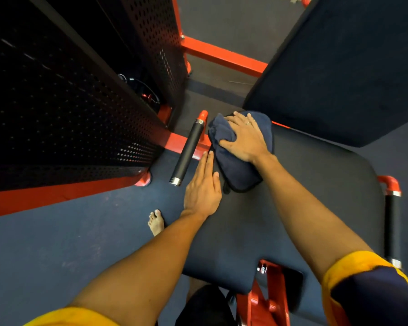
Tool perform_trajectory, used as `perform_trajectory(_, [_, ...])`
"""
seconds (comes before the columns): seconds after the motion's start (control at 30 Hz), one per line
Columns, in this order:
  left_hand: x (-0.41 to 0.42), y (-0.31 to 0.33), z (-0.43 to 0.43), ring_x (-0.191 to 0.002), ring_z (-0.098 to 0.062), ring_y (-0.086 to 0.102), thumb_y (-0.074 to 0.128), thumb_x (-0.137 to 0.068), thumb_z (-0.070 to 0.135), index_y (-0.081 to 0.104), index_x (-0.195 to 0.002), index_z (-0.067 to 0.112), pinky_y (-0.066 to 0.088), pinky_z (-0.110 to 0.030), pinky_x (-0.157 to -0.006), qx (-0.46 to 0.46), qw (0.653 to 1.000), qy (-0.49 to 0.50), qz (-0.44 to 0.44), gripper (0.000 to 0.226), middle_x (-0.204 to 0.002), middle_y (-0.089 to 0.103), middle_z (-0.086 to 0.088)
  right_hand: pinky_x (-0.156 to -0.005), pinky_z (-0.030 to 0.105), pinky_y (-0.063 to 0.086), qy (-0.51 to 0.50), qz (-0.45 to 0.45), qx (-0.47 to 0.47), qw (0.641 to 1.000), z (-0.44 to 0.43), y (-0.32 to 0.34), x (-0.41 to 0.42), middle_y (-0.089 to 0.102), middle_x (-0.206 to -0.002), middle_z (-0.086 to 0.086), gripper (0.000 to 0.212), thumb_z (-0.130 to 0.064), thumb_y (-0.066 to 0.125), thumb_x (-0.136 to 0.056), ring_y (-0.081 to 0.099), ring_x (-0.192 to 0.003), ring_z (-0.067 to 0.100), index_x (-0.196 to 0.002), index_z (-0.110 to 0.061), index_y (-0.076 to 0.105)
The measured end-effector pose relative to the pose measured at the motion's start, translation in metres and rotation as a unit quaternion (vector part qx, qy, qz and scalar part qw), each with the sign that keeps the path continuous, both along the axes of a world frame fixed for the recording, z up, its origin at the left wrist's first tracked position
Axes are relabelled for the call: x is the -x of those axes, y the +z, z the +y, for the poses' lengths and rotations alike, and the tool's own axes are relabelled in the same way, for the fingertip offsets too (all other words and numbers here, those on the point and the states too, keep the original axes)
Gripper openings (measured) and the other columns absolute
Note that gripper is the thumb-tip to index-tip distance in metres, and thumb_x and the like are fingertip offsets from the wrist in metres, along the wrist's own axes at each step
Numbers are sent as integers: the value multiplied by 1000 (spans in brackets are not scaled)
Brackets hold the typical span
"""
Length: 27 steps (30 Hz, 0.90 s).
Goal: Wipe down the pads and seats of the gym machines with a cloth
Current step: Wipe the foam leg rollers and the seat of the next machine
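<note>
Forearms enter from the lower edge, each leaving a yellow-edged sleeve (353,264), and reach forward over the dark seat (304,196) of a red-framed gym machine.

Left hand (203,191): released and flat, fingers straight and held together, palm down on the seat's left edge. It grasps nothing. Its thumb side lies just beside the cloth, and its fingertips point toward the far corner of the seat.

Right hand (244,137): palm down on the dark blue cloth (236,170), fingers spread and only slightly bent over the fabric, thumb extended to the left. It presses the cloth against the pad rather than clenching it. A ring (247,123) shows on one finger.

Cloth: bunched and folded at the far left corner of the seat, under the right hand, with its nearer end lying flat on the pad beside the left hand.

Back pad (339,67): dark, tilted, rising from the far side of the seat at upper right.

Left handle (187,154): a black grip on a red bar, just left of the cloth and apart from it. A second black handle (392,227) stands at the seat's right edge.

Perforated black shroud (68,102): fills the upper left, bordered by the red frame (222,54). A bare foot (156,222) rests on the blue floor (68,243) left of the seat.
</note>
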State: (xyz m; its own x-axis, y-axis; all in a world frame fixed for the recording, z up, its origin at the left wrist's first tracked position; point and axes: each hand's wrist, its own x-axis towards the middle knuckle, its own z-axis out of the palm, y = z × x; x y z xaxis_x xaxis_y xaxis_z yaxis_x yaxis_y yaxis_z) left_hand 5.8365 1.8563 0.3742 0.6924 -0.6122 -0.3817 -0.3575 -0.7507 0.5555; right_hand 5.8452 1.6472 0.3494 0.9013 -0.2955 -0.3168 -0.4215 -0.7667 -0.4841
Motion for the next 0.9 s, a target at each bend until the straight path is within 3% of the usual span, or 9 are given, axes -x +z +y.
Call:
perform_trajectory(0.17, [6, 14, -4, -152, -21, 25, 35, -108, 30, 12, -161, 11, 30, -35, -115, -49, 998, 24, 11, 61, -168, 17, -5, -126, 43, -4, 107, -10, -11, 994, 7, 0, 35, 30, -166, -3, 90, -64, 43, -75, 16, -156, 21, -149, -13, 50])
perform_trajectory(0.37, [23, 26, 16, -149, -22, 31, 32, -108, 39, 15, -161, 11, 36, -37, -112, -81, 995, 45, 31, 62, -166, 24, -6, -126, 45, 3, 60, 50, 11, 997, 0, 12, 5, 44, -157, 3, 95, -71, 36, -75, 26, -152, 25, -152, -16, 45])
perform_trajectory(0.5, [33, 37, 41, -141, -27, 43, 32, -108, 42, 21, -159, 12, 42, -42, -104, -114, 990, 65, 49, 60, -161, 34, -7, -124, 46, 5, 143, -4, 11, 990, 53, 21, 17, 62, -138, 7, 85, -69, 40, -75, 42, -142, 29, -131, -10, 64])
perform_trajectory(0.63, [42, 51, 56, -133, -33, 50, 30, -108, 44, 24, -157, 14, 42, -45, -101, -140, 986, 65, 65, 58, -157, 40, -8, -125, 34, 2, 227, -11, 18, 974, 63, 24, 27, 68, -122, 7, 78, -69, 44, -77, 52, -130, 28, -117, -6, 69])
perform_trajectory(0.77, [45, 64, 64, -129, -36, 53, 25, -108, 48, 24, -157, 17, 41, -47, -100, -150, 985, 65, 59, 58, -158, 40, -6, -122, 45, 21, 187, -15, 43, 981, 47, 26, 4, 70, -107, 12, 75, -70, 43, -75, 59, -114, 34, -102, -5, 70])
perform_trajectory(0.9, [53, 72, 75, -129, -35, 54, 24, -109, 46, 28, -154, 17, 40, -47, -100, -181, 979, 67, 71, 54, -155, 44, -6, -120, 46, 26, 165, -22, 40, 985, 95, 25, 24, 72, -98, 12, 68, -68, 50, -71, 63, -107, 34, -92, -6, 71])
